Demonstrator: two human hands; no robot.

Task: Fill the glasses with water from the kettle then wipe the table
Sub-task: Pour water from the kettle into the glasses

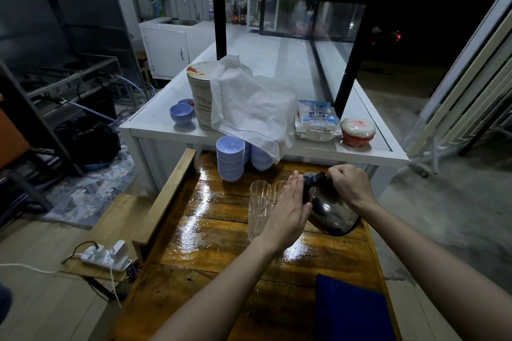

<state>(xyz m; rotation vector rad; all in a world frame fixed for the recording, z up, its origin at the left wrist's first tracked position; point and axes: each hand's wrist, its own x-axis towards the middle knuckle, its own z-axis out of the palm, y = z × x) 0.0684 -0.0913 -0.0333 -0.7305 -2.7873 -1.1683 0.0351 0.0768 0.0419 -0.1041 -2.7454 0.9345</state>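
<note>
A steel kettle [333, 214] with a black lid and handle is tilted to the left over the glossy wooden table [210, 252]. My right hand [350, 184] is closed around its handle at the top. My left hand [289, 212], fingers flat and together, rests against the kettle's lid and spout side. Just left of that hand stand two clear ribbed glasses [259, 207], the farther one partly hidden behind my fingers. Whether water is running cannot be made out. A folded blue cloth [350, 310] lies at the table's near right.
Stacks of light blue bowls [230, 156] stand at the table's far end. Behind is a white counter [155, 130] with a plate stack [201, 94], a white cloth [252, 102], packaged goods [317, 120] and a glass case. A power strip [106, 256] lies on a bench to the left.
</note>
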